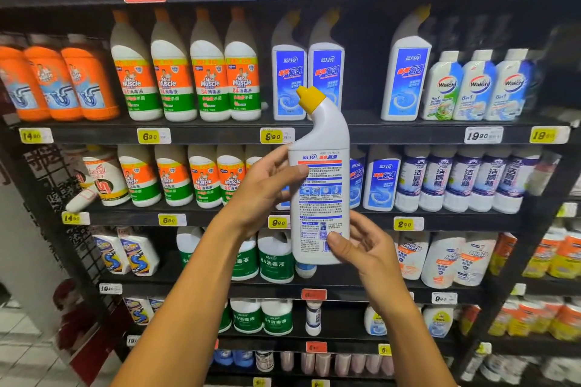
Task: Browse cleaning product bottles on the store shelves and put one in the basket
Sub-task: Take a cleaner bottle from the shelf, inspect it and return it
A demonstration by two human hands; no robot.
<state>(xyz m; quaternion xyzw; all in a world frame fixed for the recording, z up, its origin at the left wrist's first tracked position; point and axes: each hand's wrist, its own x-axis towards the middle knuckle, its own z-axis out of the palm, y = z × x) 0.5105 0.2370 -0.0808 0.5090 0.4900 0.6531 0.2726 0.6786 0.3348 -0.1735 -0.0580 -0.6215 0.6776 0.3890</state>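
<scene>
1. Bottle (320,185) is held upright before the shelves (314,134), back label in view; left hand (267,188) and right hand (361,245) are both clasped round it.
2. Browsing seems under way; next, lowering it into the basket, which is not seen.

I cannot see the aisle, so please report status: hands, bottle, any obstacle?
Left hand and right hand both grip white plastic bottle with yellow angled cap. Back label faces camera. Basket not in view. Nothing in the way.

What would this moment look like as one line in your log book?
step: reading back label | object: white toilet cleaner bottle, yellow cap | left hand: grips bottle side | right hand: holds bottle bottom | basket: unseen
</scene>
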